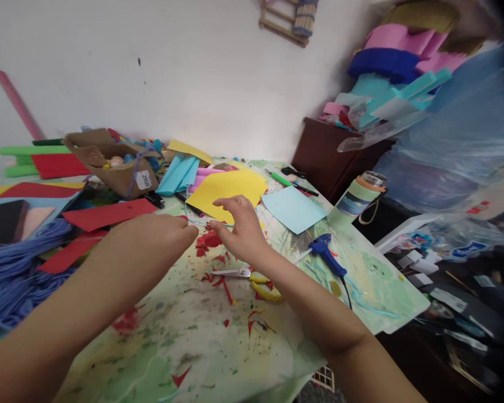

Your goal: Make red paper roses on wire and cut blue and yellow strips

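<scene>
My left hand [166, 238] is closed, its fingertips pinched at a thin light-blue string [201, 223] that stretches across the small gap towards my right hand. My right hand [243, 229] is raised over the table with thumb and forefinger apart, close to the string's other side. Just below the hands lie crumpled red scraps [210, 240]. Scissors with yellow handles [239, 272] rest on the table under my right wrist. Behind my right hand is a yellow sheet [231, 187]. The undersides of the left fingers are hidden.
A blue glue gun [328, 254] with its cord lies at right, near a light-blue sheet [294, 208] and a bottle [359, 196]. At left are blue cord [21, 274], red strips [113, 214] and a cardboard box [109, 162]. The table's right edge [420, 296] borders a cluttered dark surface.
</scene>
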The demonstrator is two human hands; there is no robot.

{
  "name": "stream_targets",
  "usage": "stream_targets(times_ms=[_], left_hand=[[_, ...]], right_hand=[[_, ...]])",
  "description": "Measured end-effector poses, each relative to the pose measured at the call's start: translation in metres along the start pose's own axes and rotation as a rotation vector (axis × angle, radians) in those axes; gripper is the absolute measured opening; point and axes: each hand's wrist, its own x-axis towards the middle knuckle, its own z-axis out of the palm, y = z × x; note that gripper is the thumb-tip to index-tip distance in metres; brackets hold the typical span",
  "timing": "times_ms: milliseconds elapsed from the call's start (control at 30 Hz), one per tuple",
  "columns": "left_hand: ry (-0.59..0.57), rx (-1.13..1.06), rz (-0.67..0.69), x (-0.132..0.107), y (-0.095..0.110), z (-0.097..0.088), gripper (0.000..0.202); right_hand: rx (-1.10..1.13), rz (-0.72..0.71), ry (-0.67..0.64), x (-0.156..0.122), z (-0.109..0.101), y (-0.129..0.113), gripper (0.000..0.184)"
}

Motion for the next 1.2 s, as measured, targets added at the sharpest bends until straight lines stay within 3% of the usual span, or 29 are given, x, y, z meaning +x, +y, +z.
stream_targets(times_ms=[100,167,233,333,433,500,600,700,800,1200], left_hand=[[-0.047,0.055,0.008,0.002,-0.006,-0.004,0.037],[-0.011,0.045,0.045,0.002,-0.006,-0.006,0.038],[0.06,0.065,0.117,0.002,-0.006,-0.006,0.038],[0.318,0.088,0.261,0.002,-0.007,-0.004,0.036],[0.624,0.001,0.353,0.005,-0.01,0.003,0.028],[0.717,-0.114,0.354,0.009,-0.01,0.01,0.022],[0.682,-0.346,0.202,0.018,-0.006,0.02,0.015],[0.491,-0.543,0.009,0.024,-0.001,0.026,0.025],[0.368,-0.614,-0.029,0.028,0.003,0.029,0.029],[0.39,-0.703,-0.049,0.029,0.006,0.032,0.027]], right_hand=[[-0.114,-0.216,-0.136,-0.004,-0.007,-0.015,0.023],[-0.163,-0.261,-0.242,-0.005,-0.008,-0.024,0.013],[-0.159,-0.237,-0.274,-0.005,-0.007,-0.026,0.02],[0.041,-0.048,-0.228,-0.002,-0.006,-0.02,0.022],[0.521,0.291,-0.154,0.003,-0.008,-0.008,0.017],[0.827,0.445,-0.103,0.006,-0.012,-0.004,0.018],[1.098,0.555,-0.082,0.008,-0.016,-0.005,0.026],[1.225,0.631,-0.087,0.008,-0.015,-0.008,0.029],[1.251,0.64,-0.049,0.007,-0.012,-0.008,0.029],[1.192,0.579,0.048,0.005,-0.006,-0.014,0.029]])
